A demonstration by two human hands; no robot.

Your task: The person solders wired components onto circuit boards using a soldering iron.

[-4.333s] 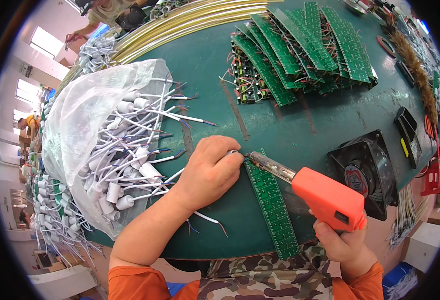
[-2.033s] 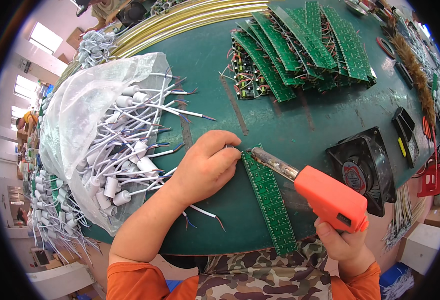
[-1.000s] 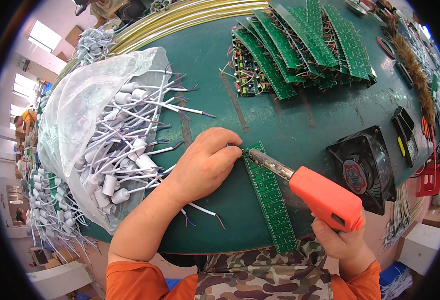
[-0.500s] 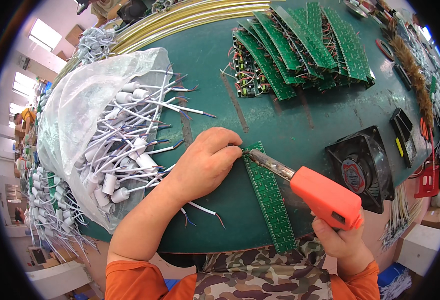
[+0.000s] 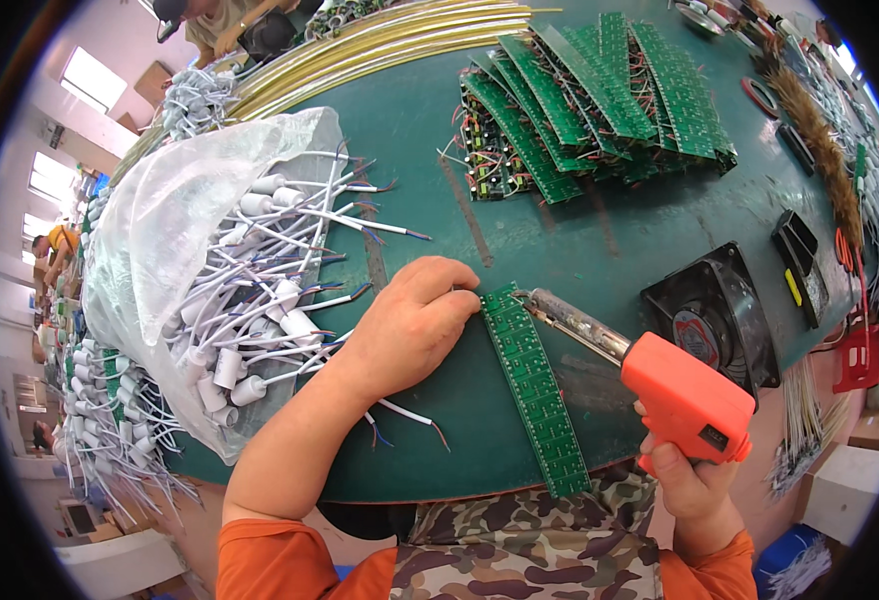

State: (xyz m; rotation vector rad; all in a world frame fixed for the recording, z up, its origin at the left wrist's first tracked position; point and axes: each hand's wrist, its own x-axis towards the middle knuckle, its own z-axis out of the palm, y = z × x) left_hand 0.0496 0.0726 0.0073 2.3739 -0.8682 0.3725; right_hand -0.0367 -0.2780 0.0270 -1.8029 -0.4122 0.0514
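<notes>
A long green circuit board (image 5: 537,395) lies on the green table, its near end reaching over the edge toward my lap. My left hand (image 5: 425,325) is closed in a pinch at the board's far left corner; what sits between the fingertips is hidden. My right hand (image 5: 695,490) grips a red soldering gun (image 5: 688,398) by its handle. Its metal barrel points up and left, and the thin tip is beside the board's far right corner; contact cannot be made out. Left of my left hand, white cables with white lamp-holder-like ends (image 5: 300,325) spill from a clear plastic bag (image 5: 145,240).
Green circuit boards (image 5: 600,90) are heaped at the far side. A black fan (image 5: 710,325) stands at the right, beside a black holder (image 5: 802,265). Yellow-white strips (image 5: 380,45) lie along the back left, where another person's hand (image 5: 228,42) shows.
My right hand has drawn the soldering gun to the right and slightly nearer, its tip moving off the board's far left corner. My left hand keeps its pinch there.
</notes>
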